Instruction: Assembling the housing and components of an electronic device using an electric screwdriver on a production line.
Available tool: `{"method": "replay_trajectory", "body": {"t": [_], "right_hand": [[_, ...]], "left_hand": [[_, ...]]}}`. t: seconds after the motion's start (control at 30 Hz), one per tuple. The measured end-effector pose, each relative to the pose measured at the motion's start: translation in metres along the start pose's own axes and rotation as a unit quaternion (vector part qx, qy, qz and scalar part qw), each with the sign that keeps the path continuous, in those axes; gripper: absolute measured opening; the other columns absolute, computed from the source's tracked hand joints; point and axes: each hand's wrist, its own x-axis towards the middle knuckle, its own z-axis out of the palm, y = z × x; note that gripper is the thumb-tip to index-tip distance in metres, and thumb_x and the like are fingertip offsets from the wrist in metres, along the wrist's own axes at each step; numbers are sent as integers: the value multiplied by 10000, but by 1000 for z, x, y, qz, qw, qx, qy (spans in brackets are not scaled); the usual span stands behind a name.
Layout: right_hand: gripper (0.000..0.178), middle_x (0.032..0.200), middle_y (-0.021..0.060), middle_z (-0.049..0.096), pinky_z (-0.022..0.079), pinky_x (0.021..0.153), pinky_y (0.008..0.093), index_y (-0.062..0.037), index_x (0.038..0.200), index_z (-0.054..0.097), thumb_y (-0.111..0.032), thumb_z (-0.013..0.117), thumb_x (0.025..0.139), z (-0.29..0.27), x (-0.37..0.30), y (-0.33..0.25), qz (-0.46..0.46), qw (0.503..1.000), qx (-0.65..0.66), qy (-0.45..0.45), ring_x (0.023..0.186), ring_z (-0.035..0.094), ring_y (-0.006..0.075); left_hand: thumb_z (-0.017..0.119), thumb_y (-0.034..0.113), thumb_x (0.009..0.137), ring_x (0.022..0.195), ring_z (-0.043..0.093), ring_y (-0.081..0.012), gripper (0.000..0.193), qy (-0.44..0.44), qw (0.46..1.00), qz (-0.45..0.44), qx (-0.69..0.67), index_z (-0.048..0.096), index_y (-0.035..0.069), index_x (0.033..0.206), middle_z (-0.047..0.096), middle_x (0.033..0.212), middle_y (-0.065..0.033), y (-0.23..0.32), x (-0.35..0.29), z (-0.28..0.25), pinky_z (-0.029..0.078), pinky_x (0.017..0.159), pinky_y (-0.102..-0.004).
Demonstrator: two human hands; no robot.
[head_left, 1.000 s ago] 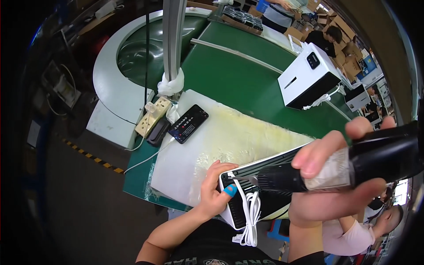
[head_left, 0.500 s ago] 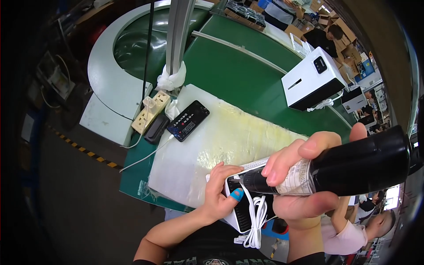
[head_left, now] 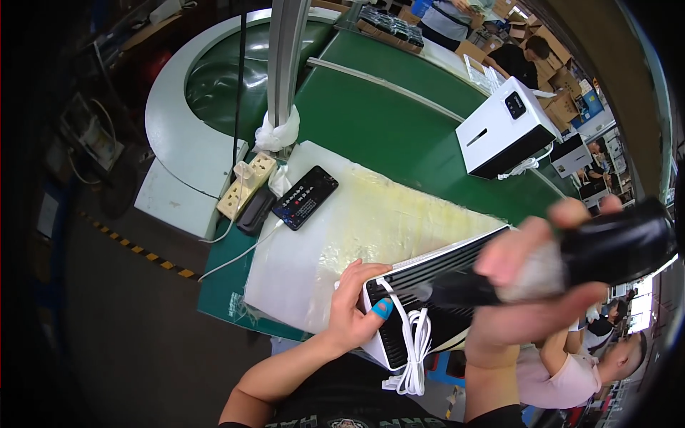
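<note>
My left hand (head_left: pixel 353 307), a blue wrap round its thumb, grips the corner of a white appliance with a black slatted face (head_left: pixel 428 269). The appliance is tilted over the near edge of the padded mat. In my right hand (head_left: pixel 503 328) is a thick black electric screwdriver (head_left: pixel 619 242) with a pale label, blurred by motion. Its tip points left and stands over the slatted face near my left thumb; whether it touches cannot be made out. A bundled white power cord (head_left: pixel 414 349) hangs from the appliance's corner beside my left thumb.
A plastic-covered mat (head_left: pixel 357 214) lies on the green belt (head_left: pixel 378 121). At its left are a phone (head_left: pixel 307 198), a power strip (head_left: pixel 246 187) and a metal post (head_left: pixel 285 64). Another white appliance (head_left: pixel 503 132) stands at the right. A person in pink (head_left: pixel 556 378) is at the lower right.
My right hand has drawn the screwdriver to the right, away from the corner at my left thumb, uncovering more of the slatted face. My left hand keeps its hold.
</note>
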Motion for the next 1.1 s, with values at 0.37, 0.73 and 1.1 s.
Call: {"method": "replay_trajectory", "body": {"t": [0.37,0.73,1.1], "right_hand": [[634,1062,172,504,448,356,385,-27,1428,244,-386,484,964,-214,-28,-69,95,992,56,-58,417,500,243],[606,929,131,571,439,378,314,-98,1376,341,-536,377,960,-310,-219,36,286,935,119,171,429,503,185],[707,869,174,627,432,412,299,-7,1275,445,-559,593,859,-340,-316,86,393,883,232,113,467,562,201]], "left_hand": [[375,301,998,1125,526,-269,410,-178,971,-157,4,547,-17,1191,563,1143,-171,11,16,-40,372,1005,-369],[483,455,904,924,660,-233,500,-440,590,-664,133,514,163,1308,633,1159,-94,-19,94,-37,581,724,-423],[674,225,822,896,655,-185,364,-529,542,-440,483,676,6,1112,695,1028,-132,-22,181,1,531,750,-333]]}}
